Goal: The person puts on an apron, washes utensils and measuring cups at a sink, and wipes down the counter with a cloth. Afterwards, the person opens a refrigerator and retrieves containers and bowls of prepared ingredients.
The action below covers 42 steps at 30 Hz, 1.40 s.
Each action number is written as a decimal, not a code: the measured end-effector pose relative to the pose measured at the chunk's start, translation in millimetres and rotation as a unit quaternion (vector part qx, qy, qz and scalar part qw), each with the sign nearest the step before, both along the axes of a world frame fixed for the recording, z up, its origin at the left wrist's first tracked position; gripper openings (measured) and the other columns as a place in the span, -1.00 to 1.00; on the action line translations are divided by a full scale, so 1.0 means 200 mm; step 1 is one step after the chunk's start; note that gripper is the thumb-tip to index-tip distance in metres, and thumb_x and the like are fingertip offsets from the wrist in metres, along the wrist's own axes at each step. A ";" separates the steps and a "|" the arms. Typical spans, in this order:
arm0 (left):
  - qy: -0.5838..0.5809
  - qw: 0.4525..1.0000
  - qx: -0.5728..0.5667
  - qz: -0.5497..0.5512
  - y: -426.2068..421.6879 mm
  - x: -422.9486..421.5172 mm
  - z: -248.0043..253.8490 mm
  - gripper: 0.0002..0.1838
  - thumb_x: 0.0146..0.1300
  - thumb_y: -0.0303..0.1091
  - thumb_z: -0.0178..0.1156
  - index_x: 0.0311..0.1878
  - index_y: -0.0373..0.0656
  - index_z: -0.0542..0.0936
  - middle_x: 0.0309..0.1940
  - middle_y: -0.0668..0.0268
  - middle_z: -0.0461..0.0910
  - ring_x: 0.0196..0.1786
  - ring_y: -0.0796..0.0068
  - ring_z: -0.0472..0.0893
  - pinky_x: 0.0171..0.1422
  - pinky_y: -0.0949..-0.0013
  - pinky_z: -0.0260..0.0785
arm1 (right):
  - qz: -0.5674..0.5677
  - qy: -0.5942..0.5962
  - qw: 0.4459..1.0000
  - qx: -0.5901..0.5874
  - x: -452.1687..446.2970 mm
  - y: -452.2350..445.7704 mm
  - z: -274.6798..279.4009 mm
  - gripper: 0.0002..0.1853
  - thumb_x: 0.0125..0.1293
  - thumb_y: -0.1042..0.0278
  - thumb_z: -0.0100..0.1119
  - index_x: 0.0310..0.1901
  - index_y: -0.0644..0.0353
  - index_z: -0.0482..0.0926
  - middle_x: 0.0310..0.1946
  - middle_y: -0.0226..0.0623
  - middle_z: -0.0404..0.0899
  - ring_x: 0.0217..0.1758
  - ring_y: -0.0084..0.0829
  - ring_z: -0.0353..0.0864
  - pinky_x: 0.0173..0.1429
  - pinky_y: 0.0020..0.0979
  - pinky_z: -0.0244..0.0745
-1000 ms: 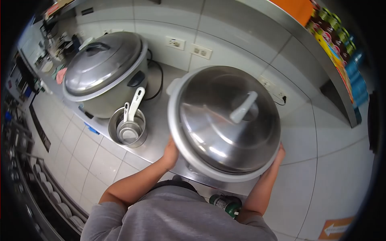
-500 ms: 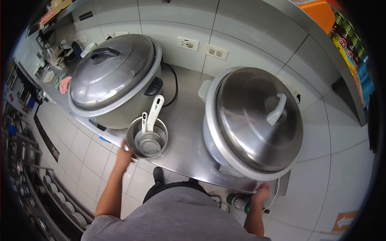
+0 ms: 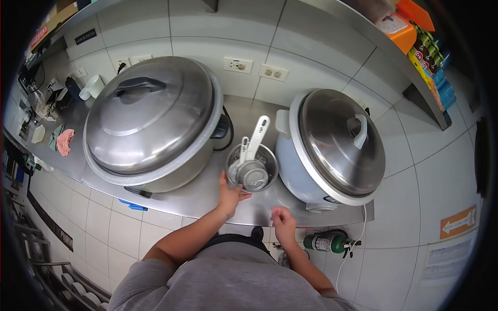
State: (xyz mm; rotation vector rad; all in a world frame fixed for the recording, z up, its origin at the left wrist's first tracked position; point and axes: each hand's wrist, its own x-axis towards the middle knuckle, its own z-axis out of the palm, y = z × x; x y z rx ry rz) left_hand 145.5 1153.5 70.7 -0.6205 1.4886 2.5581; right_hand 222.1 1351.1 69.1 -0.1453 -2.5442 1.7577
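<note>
Large cooker point(image 3: 155, 116) left, smaller cooker point(image 3: 298, 166) right, both lidded. Bowl point(image 3: 273, 160), scoops point(image 3: 255, 175) inside, shifted rightward since last frame; now between cookers. Handling passed from smaller cooker to bowl: left hand point(image 3: 231, 196) holds its near-left side; right hand point(image 3: 283, 220) curled, nothing seen within.

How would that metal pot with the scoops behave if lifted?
The metal pot looks stiff, so probably won't flex. Its smooth, shiny surface may be slippery. The scoops could shift, their handles rising past its rim.
</note>
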 end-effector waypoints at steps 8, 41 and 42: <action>-0.018 0.934 -0.058 0.352 -0.94 0.52 -0.28 -0.47 0.32 -0.05 0.05 0.30 0.07 0.22 0.06 0.26 0.41 0.00 0.35 0.47 -0.07 0.18 0.38 | 0.040 0.167 0.984 0.054 -0.94 -0.78 0.51 -0.57 0.36 0.05 0.09 0.02 0.28 0.49 -0.45 -0.17 0.56 -0.43 -0.28 0.56 -0.26 -0.29 0.45; 0.071 0.952 -0.164 0.250 -1.57 0.27 0.06 -0.17 0.45 0.19 -0.24 0.52 -0.17 -0.21 0.54 0.06 -0.25 0.58 0.22 -0.25 0.58 0.27 -0.34 | -0.101 0.441 0.885 -0.107 -1.37 -1.04 0.92 -0.65 0.32 0.60 -0.06 0.13 0.37 0.45 0.09 -0.11 0.51 0.08 -0.32 0.51 0.19 -0.36 0.37; 0.029 0.964 -0.129 0.230 -1.57 0.34 0.07 -0.17 0.42 0.14 -0.13 0.52 -0.17 -0.16 0.53 0.05 -0.19 0.56 0.20 -0.16 0.57 0.26 -0.27 | -0.081 0.500 0.850 -0.143 -1.16 -1.21 1.09 -0.69 0.36 0.57 -0.09 0.12 0.41 0.42 0.02 -0.05 0.51 0.02 -0.28 0.52 0.17 -0.34 0.38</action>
